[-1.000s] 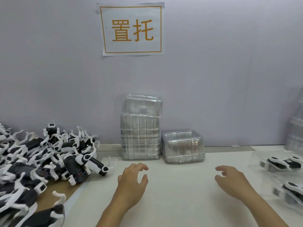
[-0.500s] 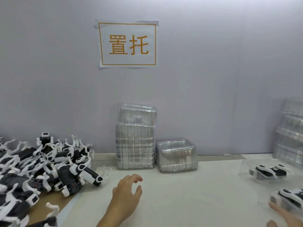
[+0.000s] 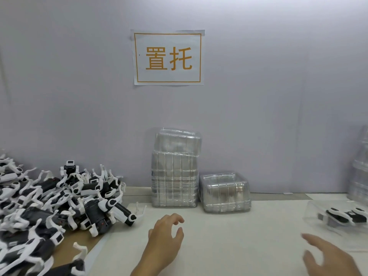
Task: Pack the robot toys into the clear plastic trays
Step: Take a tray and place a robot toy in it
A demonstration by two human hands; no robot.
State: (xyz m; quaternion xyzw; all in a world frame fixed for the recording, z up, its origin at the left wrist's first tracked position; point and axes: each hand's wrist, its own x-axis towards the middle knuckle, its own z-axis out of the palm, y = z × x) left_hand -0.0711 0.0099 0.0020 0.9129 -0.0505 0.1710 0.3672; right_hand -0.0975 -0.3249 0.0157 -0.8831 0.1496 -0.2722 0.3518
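- My left hand [image 3: 166, 235] hovers over the white mat [image 3: 229, 240], fingers loosely curled, holding nothing, about where it was half a second ago.
- My right hand [image 3: 326, 255] has swung back in from the right edge; it is blurred, but the fingers look spread and empty.
- The packed tray [image 3: 338, 218] at right now sits apart from that hand, so I judge that one set down.
- The pile of robot toys [image 3: 59, 202] lies at left, the tall stack of clear trays [image 3: 174, 176] and the short stack [image 3: 226, 193] by the wall: next, a fresh tray and toy.
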